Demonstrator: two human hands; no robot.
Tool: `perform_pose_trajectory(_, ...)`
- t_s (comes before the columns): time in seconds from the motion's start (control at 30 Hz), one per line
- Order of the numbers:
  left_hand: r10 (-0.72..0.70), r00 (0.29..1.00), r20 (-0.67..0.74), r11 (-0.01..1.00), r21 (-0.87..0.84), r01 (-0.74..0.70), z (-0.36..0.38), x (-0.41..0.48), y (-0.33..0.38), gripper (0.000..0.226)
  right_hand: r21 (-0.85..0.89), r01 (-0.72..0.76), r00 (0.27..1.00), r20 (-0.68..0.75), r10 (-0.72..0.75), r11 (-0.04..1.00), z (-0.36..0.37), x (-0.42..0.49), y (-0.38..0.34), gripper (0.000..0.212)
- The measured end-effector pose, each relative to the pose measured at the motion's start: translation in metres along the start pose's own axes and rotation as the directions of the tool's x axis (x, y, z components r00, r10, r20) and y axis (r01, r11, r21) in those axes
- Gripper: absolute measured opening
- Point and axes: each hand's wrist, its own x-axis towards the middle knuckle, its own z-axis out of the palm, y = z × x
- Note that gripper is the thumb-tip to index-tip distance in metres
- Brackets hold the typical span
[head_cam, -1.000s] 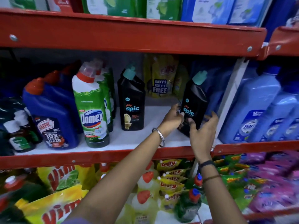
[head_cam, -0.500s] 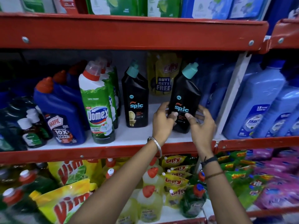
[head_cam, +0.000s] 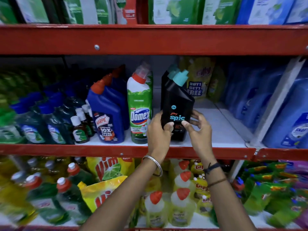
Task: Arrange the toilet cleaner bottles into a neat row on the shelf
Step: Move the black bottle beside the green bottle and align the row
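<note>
A black Spic toilet cleaner bottle (head_cam: 177, 104) with a teal cap stands at the front of the white middle shelf (head_cam: 221, 130). My left hand (head_cam: 158, 130) grips its lower left side and my right hand (head_cam: 197, 129) its lower right side, thumbs on the label. A second black Spic bottle (head_cam: 166, 75) stands right behind it, mostly hidden. To the left stand a green-and-white Domex bottle (head_cam: 140, 107) and blue Harpic bottles (head_cam: 106, 114) with orange caps, each with more behind.
Yellow refill pouches (head_cam: 198, 80) lean at the back of the shelf. Large blue bottles (head_cam: 291, 114) fill the right bay past a white divider (head_cam: 276, 100). Small dark and green bottles (head_cam: 50, 127) crowd the left. A red shelf beam (head_cam: 150, 39) runs overhead.
Both hands have carried the black Spic bottle leftward along the shelf, from the right end to directly in front of the other Spic bottle, beside the Domex.
</note>
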Motion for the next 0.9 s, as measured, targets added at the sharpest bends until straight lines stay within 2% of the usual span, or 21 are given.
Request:
perform_pose_trajectory(0.2,0.029,1.000,-0.008,0.998,0.060,-0.029,-0.002,0.000,-0.012,0.037,-0.023,-0.005,1.000,0.030,0.006,1.000,0.010,0.001,0.007,0.042)
perform_pose_trajectory(0.4,0.066,0.998,0.005,0.992,0.105,-0.066,0.004,-0.003,-0.015,0.042,-0.051,-0.001,1.000,0.027,0.003,0.999,0.011,0.002,0.015,0.042)
perform_pose_trajectory(0.5,0.052,0.998,0.047,0.999,-0.015,-0.051,0.006,-0.006,-0.024,0.044,-0.012,-0.009,0.999,0.037,0.010,1.000,0.009,-0.003,0.019,0.039)
perform_pose_trajectory(0.57,0.043,0.997,0.067,0.995,-0.088,-0.038,0.005,-0.008,-0.026,0.048,0.041,-0.070,0.997,0.042,0.068,0.997,0.006,-0.009,0.024,0.042)
perform_pose_trajectory(0.67,0.030,0.990,0.135,0.994,-0.105,-0.016,0.003,-0.007,-0.020,0.052,0.102,-0.158,0.986,0.072,0.151,0.982,0.005,-0.014,0.022,0.039)
perform_pose_trajectory(0.9,0.004,0.988,0.157,0.994,-0.107,0.013,0.008,-0.007,-0.019,0.052,0.136,-0.141,0.988,0.082,0.131,0.981,0.010,-0.012,0.022,0.038)
